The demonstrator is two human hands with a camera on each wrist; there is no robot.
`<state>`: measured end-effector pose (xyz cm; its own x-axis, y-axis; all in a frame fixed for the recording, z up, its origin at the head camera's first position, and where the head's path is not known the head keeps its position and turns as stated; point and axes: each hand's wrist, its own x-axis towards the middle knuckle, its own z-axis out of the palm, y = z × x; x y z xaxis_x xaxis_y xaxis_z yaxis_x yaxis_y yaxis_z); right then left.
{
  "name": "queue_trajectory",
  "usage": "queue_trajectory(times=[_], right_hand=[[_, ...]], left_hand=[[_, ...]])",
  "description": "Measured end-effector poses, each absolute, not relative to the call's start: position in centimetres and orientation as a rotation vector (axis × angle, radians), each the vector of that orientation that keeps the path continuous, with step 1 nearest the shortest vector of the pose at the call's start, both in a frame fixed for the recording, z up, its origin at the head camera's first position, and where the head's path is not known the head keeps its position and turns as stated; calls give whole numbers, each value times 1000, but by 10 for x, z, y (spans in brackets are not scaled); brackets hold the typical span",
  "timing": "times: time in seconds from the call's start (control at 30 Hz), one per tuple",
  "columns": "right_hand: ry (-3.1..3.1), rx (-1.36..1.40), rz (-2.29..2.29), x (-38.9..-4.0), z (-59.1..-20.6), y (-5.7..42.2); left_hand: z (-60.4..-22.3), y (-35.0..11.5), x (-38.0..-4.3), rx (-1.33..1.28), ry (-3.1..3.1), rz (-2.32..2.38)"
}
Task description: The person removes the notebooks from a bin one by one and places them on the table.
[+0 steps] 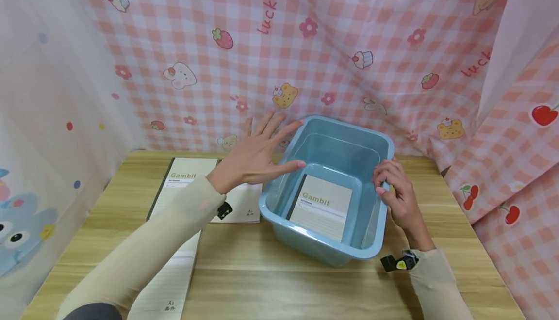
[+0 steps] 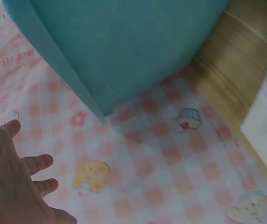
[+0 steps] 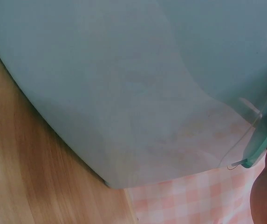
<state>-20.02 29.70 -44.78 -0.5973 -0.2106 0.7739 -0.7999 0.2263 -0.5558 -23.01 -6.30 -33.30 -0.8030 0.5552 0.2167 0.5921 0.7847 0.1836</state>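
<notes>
A light blue plastic basin (image 1: 323, 249) stands on the table, and a Gambit notebook (image 1: 325, 203) lies flat on its floor. My right hand (image 1: 399, 196) grips the basin's right rim, the fingers curled over it. At the opposite side my left hand (image 1: 255, 155) is spread out, thumb and fingers apart, and overlaps the left rim in the head view. In the left wrist view those fingers (image 2: 37, 163) show beside the basin wall (image 2: 119, 51), holding nothing. More cream notebooks (image 1: 238, 206) lie left of the basin, partly hidden under my left arm.
The wooden table (image 1: 271, 293) ends at the back against a pink checked cloth (image 1: 262, 68) with printed animals and fruit. A pale curtain (image 1: 57, 92) hangs at the left. Another lined notebook (image 1: 166, 281) lies near the front left, beneath my left forearm.
</notes>
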Motion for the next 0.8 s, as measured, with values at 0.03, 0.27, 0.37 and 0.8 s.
queue_trajectory(times=[0.03,0.27,0.37,0.8], right_hand=[[-1950,926,1381,-200,-448,297],[-1959,921,1382,-199,-447,296],[-1963,923,1372,-199,-447,296],[-1970,920,1360,-198,-446,297]], left_hand=[[-331,-58,-231,-920,-2821,-368],[-317,-26,-236,-925,-2827,-390],[-312,-12,-238,-938,-2841,-378],[-300,21,-250,-931,-2912,-284]])
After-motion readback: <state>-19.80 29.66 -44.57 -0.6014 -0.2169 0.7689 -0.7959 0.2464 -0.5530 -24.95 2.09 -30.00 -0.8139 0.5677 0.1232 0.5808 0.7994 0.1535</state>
